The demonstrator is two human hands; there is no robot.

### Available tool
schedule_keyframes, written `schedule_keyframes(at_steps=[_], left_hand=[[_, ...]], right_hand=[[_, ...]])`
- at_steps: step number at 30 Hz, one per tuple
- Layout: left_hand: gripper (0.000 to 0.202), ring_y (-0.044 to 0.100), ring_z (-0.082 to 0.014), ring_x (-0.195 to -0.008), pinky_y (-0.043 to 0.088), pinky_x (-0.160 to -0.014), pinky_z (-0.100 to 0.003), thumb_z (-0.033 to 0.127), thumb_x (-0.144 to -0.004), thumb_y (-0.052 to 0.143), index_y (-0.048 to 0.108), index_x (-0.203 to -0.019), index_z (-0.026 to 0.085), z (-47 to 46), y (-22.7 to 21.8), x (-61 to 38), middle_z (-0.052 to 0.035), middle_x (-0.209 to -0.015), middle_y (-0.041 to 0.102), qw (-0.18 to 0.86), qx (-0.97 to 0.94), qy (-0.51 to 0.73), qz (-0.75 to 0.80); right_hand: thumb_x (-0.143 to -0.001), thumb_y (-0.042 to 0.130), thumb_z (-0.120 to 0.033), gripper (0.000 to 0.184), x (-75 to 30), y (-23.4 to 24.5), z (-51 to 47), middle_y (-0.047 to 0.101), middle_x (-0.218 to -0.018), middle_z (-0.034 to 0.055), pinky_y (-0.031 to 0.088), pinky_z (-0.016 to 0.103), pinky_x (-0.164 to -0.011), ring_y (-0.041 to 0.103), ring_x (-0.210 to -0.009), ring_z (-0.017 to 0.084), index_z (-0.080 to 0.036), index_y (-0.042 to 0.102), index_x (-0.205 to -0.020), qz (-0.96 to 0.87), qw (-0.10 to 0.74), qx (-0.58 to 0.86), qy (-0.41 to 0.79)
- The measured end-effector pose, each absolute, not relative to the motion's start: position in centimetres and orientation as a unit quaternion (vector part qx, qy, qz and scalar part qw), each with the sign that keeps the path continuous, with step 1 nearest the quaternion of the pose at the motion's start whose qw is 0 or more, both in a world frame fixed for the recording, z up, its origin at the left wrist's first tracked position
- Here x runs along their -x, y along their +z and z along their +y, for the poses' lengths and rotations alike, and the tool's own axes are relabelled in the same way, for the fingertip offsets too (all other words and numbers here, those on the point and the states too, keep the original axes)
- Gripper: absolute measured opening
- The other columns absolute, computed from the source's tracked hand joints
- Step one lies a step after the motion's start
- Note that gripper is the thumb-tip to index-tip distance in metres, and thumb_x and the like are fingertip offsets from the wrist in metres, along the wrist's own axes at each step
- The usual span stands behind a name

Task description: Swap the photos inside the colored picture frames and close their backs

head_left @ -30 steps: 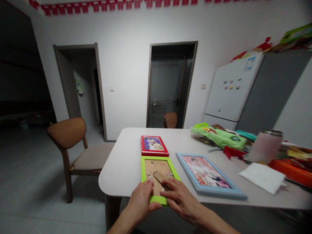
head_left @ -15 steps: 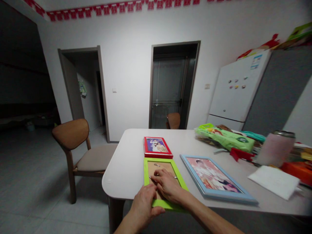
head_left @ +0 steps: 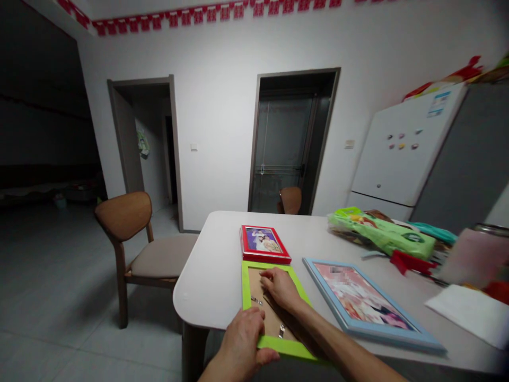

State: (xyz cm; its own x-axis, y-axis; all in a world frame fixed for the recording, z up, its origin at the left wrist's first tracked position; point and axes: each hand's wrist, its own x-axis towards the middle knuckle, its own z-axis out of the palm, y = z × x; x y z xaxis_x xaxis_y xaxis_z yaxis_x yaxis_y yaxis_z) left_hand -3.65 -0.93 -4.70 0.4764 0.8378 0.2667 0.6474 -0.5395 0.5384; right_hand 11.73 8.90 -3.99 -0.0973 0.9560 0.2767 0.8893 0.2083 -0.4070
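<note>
A green picture frame (head_left: 247, 281) lies face down on the white table (head_left: 214, 276), its brown backing and small metal clips showing. My left hand (head_left: 244, 337) rests on the frame's near left corner, fingers curled over the border. My right hand (head_left: 281, 285) reaches across the backing, its fingertips pressed at a clip near the frame's far edge. A red frame (head_left: 263, 243) with a photo lies just beyond, and a larger blue frame (head_left: 368, 302) lies to the right.
A wooden chair (head_left: 137, 241) stands left of the table. On the right of the table are a green packet (head_left: 382, 233), a pink cup (head_left: 475, 257), white paper (head_left: 469, 313) and clutter. A white fridge (head_left: 409, 154) stands behind, with two dark doorways in the wall.
My right hand has moved from the frame's near edge up across the backing to its far end. My left hand stays at the near corner. The view has shifted left.
</note>
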Motion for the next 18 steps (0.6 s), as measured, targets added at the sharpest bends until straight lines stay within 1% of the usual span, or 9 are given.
schedule_keyframes(at_steps=[4, 7, 10, 13, 16, 18], left_hand=[[0.061, 0.048, -0.0215, -0.094, 0.039, -0.084, -0.032, 0.03, -0.054, 0.073, 0.047, -0.107, 0.016, -1.0, -4.7, 3.7, -0.0062, -0.105, 0.054, 0.194, -0.835, 0.254, 0.447], [0.064, 0.046, -0.0227, -0.099, 0.036, -0.089, -0.034, 0.028, -0.054, 0.073, 0.045, -0.11, 0.015, -1.2, -4.7, 3.7, -0.0079, -0.111, 0.052, 0.196, -0.832, 0.253, 0.453], [0.062, 0.043, -0.0236, -0.105, 0.032, -0.093, -0.036, 0.028, -0.056, 0.071, 0.045, -0.111, 0.015, -1.4, -4.6, 3.7, -0.0091, -0.115, 0.05, 0.195, -0.832, 0.248, 0.456], [0.063, 0.041, -0.024, -0.109, 0.029, -0.096, -0.037, 0.029, -0.057, 0.069, 0.043, -0.113, 0.014, -1.5, -4.7, 3.8, -0.0112, -0.117, 0.048, 0.189, -0.834, 0.229, 0.465], [0.067, 0.036, -0.0259, -0.114, 0.021, -0.1, -0.043, 0.034, -0.054, 0.07, 0.044, -0.112, 0.013, -1.3, -5.0, 3.1, -0.0129, -0.123, 0.043, 0.165, -0.845, 0.195, 0.469], [0.063, 0.03, -0.0276, -0.118, 0.015, -0.1, -0.047, 0.036, -0.053, 0.069, 0.047, -0.108, 0.014, -1.1, -5.3, 2.2, -0.0127, -0.127, 0.038, 0.135, -0.86, 0.177, 0.46]], right_hand=[[-0.072, 0.045, -0.032, 0.023, -12.1, -4.5, 11.4, 0.065, -0.077, 0.0067, 0.036, 0.026, -0.06, 0.057, -0.071, 0.017, -0.019, 0.064, -0.074, -0.704, 0.244, 0.665, 0.06], [-0.07, 0.048, -0.032, 0.02, -12.2, -4.9, 12.6, 0.065, -0.075, 0.0073, 0.034, 0.025, -0.057, 0.057, -0.07, 0.018, -0.018, 0.062, -0.071, -0.68, 0.243, 0.69, 0.058], [-0.067, 0.049, -0.028, 0.017, -12.2, -5.2, 13.2, 0.065, -0.073, 0.008, 0.033, 0.025, -0.056, 0.056, -0.071, 0.018, -0.017, 0.062, -0.069, -0.662, 0.254, 0.703, 0.063], [-0.067, 0.049, -0.026, 0.016, -12.2, -4.9, 13.1, 0.064, -0.07, 0.0083, 0.033, 0.025, -0.057, 0.055, -0.068, 0.017, -0.016, 0.061, -0.066, -0.653, 0.285, 0.697, 0.079], [-0.07, 0.044, -0.03, 0.023, -12.8, -4.0, 12.3, 0.063, -0.067, 0.0081, 0.033, 0.026, -0.058, 0.054, -0.065, 0.016, -0.015, 0.06, -0.063, -0.653, 0.334, 0.671, 0.106], [-0.07, 0.042, -0.032, 0.025, -14.0, -3.3, 11.3, 0.063, -0.067, 0.0067, 0.035, 0.026, -0.059, 0.054, -0.064, 0.016, -0.016, 0.059, -0.063, -0.655, 0.369, 0.647, 0.131]])
